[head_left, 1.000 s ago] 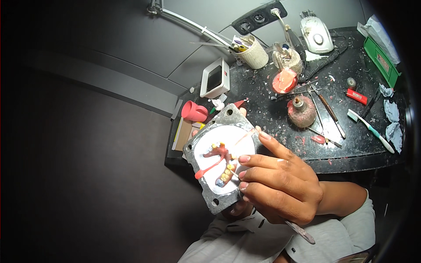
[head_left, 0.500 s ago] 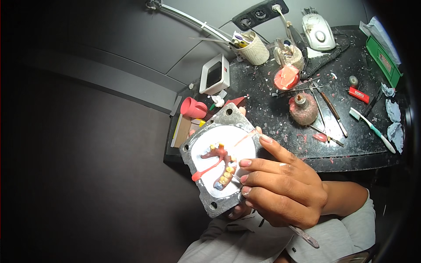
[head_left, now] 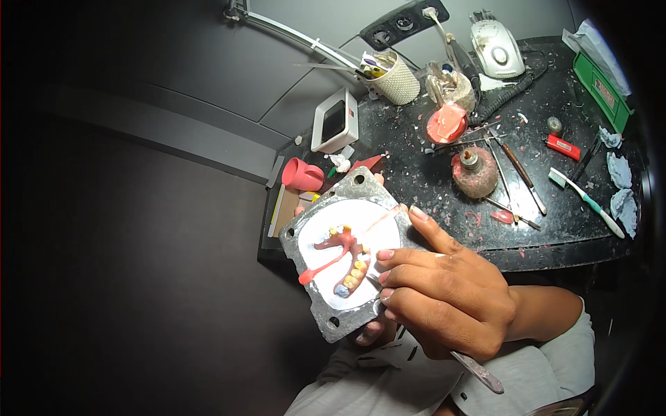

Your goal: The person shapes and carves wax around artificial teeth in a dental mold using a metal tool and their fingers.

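A dark-pink, branching denture piece (head_left: pixel 347 241) with a row of yellow teeth lay sunk in a smooth white plaster bed (head_left: pixel 333 213), framed by a heavy, holed grey metal flask (head_left: pixel 350 320) that was held tilted before the front left edge of a speckled black worktop (head_left: pixel 562 225). The left hand (head_left: pixel 371 333), mostly hidden beneath, gripped the flask, its digits showing at the edges. The right hand (head_left: pixel 451 298) pinched a slim grey metal tool (head_left: pixel 479 372), thumb out of sight, three fingertips bunched beside the teeth and the uppermost finger stretched toward the flask's right side; whether the tool's tip touched anything could not be told. Judging by what showed, much was done: plaster already surrounded the piece, and a bright-red strip (head_left: pixel 326 265) already ran from it to the bed's left rim. What seemed left was fine work along the tooth row, beside which the tool was held. Beyond sat a rounded, pink-flecked glass burner (head_left: pixel 475 175), a white-and-teal toothbrush (head_left: pixel 590 199) and, at left, a pink plastic cup (head_left: pixel 302 174)
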Motion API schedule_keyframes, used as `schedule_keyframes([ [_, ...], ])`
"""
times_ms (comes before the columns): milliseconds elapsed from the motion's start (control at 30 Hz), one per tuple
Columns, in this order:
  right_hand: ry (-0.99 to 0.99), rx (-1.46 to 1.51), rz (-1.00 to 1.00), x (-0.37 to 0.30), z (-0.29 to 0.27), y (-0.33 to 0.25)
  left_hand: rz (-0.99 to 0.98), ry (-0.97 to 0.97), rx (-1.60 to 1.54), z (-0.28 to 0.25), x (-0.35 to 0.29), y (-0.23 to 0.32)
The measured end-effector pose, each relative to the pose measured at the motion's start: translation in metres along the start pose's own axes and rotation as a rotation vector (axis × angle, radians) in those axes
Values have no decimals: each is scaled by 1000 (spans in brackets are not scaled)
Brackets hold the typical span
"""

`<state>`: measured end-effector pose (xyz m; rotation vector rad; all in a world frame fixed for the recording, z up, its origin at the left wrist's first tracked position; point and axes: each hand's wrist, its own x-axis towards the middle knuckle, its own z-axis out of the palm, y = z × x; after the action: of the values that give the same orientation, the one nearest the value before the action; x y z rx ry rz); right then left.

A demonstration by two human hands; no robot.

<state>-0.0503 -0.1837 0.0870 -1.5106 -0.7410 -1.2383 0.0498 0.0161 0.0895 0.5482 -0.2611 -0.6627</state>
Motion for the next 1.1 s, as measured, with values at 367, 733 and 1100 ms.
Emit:
schedule_keyframes([
  [367,-11,87,188,6,-21,25,517,-44,720,6,5,-61],
  [733,-105,153,206,5,-29,27,294,-208,22,13,-2,-74],
  [1100,-101,119,207,6,-28,26,290,-228,-276,22,0,-78],
])
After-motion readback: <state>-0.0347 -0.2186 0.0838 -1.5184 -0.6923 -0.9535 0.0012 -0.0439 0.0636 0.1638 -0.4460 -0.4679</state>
